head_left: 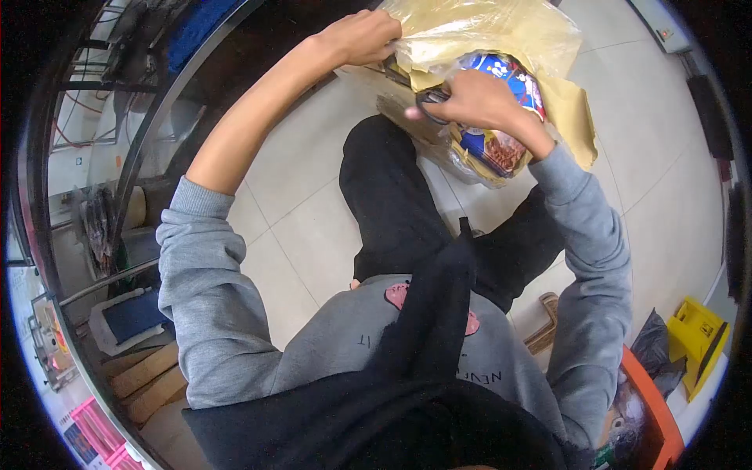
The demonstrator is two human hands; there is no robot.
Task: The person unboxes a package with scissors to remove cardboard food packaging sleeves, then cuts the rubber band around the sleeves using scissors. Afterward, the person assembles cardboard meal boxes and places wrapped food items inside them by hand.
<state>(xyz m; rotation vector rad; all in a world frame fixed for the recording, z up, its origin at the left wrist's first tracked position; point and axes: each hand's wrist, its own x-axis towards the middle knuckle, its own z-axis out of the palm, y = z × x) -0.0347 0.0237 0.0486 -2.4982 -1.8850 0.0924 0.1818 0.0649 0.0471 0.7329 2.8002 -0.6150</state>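
Far ahead, the left hand [364, 37] pinches the plastic bag [489, 27]; the right hand [479, 100] grips scissors [425, 99]. Cutting seems underway; the next snip needs a tight bag.

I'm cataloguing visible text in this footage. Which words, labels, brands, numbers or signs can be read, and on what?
"IT": upside down, on the grey sweatshirt.
"NEVE": also upside down on the sweatshirt; any further letters are unclear, near the black cloth.
Too blurred to read: the print on the blue package in the yellow wrapping.
Too small to read: marks on the yellow object.
I can't make out any brand or number.
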